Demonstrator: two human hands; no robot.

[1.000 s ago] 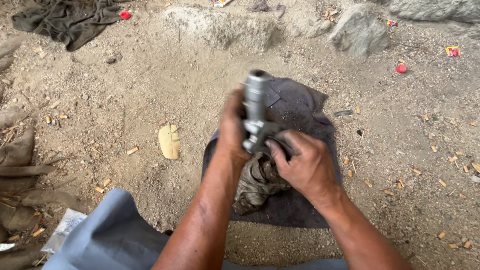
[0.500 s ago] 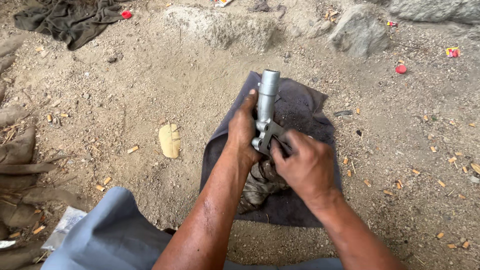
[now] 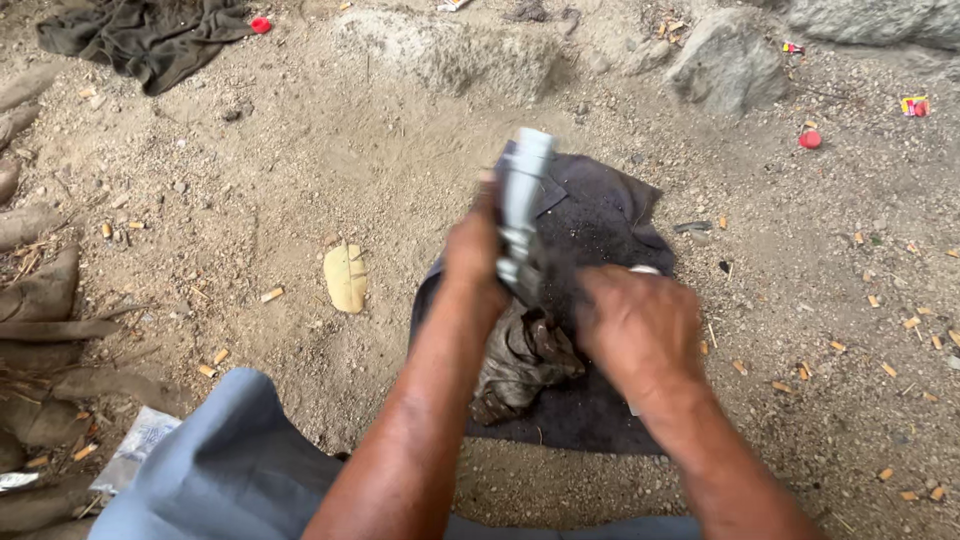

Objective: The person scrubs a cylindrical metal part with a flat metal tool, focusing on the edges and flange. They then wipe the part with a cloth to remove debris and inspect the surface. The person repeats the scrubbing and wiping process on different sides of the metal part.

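Observation:
My left hand (image 3: 472,250) grips a grey metal cylinder part (image 3: 522,205) and holds it upright above a dark cloth (image 3: 600,215) spread on the sandy ground. My right hand (image 3: 640,330) presses a dirty rag (image 3: 525,360) against the lower end of the part. The rag hangs down from between both hands onto the cloth. The bottom of the metal part is hidden by the hands and the rag, and the part is blurred by motion.
A yellowish leaf (image 3: 346,277) lies left of the cloth. Rocks (image 3: 730,60) and a dark crumpled cloth (image 3: 150,35) sit at the back. Red bottle caps (image 3: 810,139), cigarette butts and roots (image 3: 40,300) litter the ground. My grey-clad knee (image 3: 210,470) is at the bottom.
The metal part has tilted and shifted slightly in my left hand, and my right hand has slid lower along it with the rag.

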